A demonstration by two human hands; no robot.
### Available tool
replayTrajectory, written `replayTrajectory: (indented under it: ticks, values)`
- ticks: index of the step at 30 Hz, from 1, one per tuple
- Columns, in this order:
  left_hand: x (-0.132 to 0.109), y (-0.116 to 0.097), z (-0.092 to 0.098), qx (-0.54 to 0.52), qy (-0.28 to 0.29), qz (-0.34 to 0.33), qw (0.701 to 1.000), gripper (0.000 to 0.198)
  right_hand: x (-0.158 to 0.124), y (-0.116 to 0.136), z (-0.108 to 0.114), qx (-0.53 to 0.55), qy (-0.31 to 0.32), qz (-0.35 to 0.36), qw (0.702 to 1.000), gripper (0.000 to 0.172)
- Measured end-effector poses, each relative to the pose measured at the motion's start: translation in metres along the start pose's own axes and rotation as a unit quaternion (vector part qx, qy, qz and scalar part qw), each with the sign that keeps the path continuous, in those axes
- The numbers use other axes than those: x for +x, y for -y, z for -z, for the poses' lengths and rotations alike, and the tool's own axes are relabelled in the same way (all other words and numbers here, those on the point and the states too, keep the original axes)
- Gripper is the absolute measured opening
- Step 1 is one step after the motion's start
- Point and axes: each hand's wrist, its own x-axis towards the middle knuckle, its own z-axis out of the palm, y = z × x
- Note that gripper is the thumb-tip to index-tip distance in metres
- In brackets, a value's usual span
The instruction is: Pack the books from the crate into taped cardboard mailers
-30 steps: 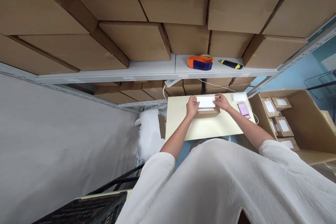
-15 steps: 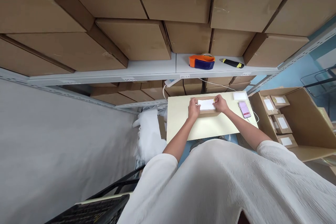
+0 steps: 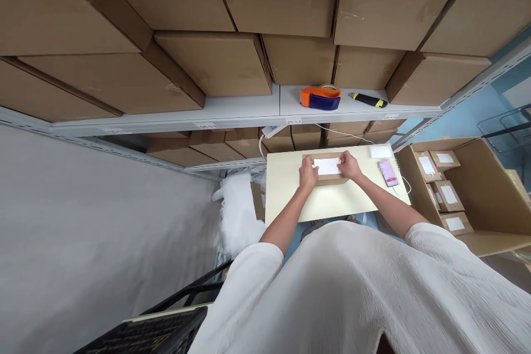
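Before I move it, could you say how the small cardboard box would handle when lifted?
The small cardboard box looks stiff, with square edges. Its low, flat shape should resist tipping or rolling. Its weight is unclear, since the contents are hidden.

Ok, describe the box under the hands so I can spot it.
On the cream table below the shelving sits a small cardboard box with a white label. Unlike the labelled boxes in the carton, it sits under the left hand and right hand.

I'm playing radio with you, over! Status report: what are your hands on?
Left hand and right hand at the edges of white label. Label atop small cardboard box. Phone off to the right, apart.
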Motion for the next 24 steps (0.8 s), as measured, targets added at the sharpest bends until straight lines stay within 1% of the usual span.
replayTrajectory:
  ticks: [8,12,14,15,17,19,21,24]
  values:
    - [-0.003,0.0,-0.002,0.128,0.009,-0.042,0.991,0.037,-0.004,0.0,-0.006,-0.066,-0.009,0.058,0.996,0.029]
    - [-0.004,0.001,0.005,0.177,0.002,-0.054,0.983,0.03,-0.005,-0.002,-0.008,-0.109,-0.013,0.075,0.991,0.027]
    - [-0.006,0.003,0.011,0.198,0.001,-0.076,0.977,0.026,-0.007,-0.005,-0.008,-0.135,-0.022,0.088,0.987,0.026]
    - [-0.008,0.005,0.013,0.205,0.007,-0.096,0.974,0.028,-0.009,-0.006,-0.007,-0.147,-0.028,0.099,0.984,0.025]
    - [-0.011,0.007,0.016,0.209,0.034,-0.148,0.966,0.038,-0.014,-0.01,-0.007,-0.172,-0.032,0.131,0.976,0.024]
    - [-0.015,0.008,0.016,0.208,0.077,-0.205,0.953,0.047,-0.021,-0.012,-0.009,-0.194,-0.015,0.175,0.965,0.027]
    - [-0.017,0.009,0.014,0.216,0.122,-0.243,0.938,0.052,-0.028,-0.015,-0.012,-0.208,0.021,0.224,0.952,0.037]
    - [-0.019,0.011,0.01,0.244,0.174,-0.255,0.919,0.058,-0.035,-0.018,-0.02,-0.228,0.076,0.265,0.934,0.058]
